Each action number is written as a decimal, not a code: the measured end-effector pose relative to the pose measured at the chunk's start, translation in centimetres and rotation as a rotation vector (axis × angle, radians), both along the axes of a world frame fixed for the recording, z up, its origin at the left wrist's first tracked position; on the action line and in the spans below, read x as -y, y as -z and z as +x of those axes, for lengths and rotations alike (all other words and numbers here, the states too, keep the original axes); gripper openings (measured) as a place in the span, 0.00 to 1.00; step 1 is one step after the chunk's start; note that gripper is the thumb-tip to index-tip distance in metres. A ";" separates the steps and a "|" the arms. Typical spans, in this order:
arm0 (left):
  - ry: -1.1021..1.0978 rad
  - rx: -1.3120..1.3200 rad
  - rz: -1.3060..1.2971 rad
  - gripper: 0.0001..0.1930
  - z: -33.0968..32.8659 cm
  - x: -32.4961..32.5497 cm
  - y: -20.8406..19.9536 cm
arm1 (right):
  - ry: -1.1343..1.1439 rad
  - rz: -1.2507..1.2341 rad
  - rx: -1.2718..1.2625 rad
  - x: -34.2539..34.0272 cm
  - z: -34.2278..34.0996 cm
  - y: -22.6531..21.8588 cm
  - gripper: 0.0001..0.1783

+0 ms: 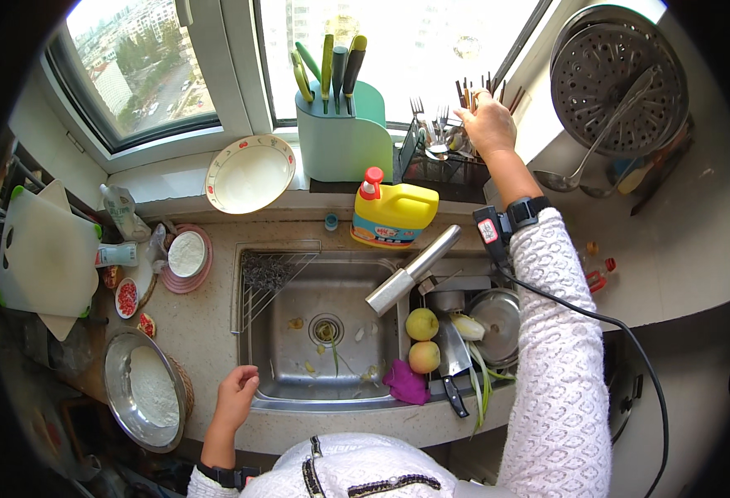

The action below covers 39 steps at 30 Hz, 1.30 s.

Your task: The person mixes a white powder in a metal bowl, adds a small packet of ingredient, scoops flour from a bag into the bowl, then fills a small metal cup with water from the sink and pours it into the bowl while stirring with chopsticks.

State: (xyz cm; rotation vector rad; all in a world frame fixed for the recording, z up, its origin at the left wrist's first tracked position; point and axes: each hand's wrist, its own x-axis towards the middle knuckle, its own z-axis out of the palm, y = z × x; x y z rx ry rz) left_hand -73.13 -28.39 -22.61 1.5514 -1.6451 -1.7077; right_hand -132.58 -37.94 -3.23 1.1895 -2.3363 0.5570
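Observation:
My right hand (489,124) reaches to the far right, its fingers closed around the upper ends of several chopsticks (519,100) in a black utensil rack (440,172) on the windowsill. Part of the grip is hidden by the hand itself. Metal forks (441,118) and spoons (437,150) stand in the rack to the left of that hand. Near the sink's front left corner, my left hand (234,394) hovers with loosely bent fingers and nothing in them. Between the hands lies the steel sink (286,365), with food scraps around its drain.
A knife block (344,149) and yellow jug (396,214) stand behind the sink. Right of it lie a kitchen knife (455,365), two round fruits (423,340) and scallions (483,390). A steel bowl of flour (153,390) sits left. A cable (631,328) hangs from my right wrist.

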 end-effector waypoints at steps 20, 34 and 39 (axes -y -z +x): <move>-0.019 -0.030 -0.029 0.11 0.8 -0.5 0.4 | 0.120 0.210 -0.021 2.6 -0.7 -2.0 0.13; 0.008 0.006 -0.055 0.13 1.8 -0.7 -0.5 | -0.524 -0.115 0.100 2.0 -4.1 -5.7 0.12; 0.017 -0.048 0.004 0.13 0.4 -0.8 -2.5 | -0.488 -0.342 -0.040 -1.9 4.1 -13.7 0.14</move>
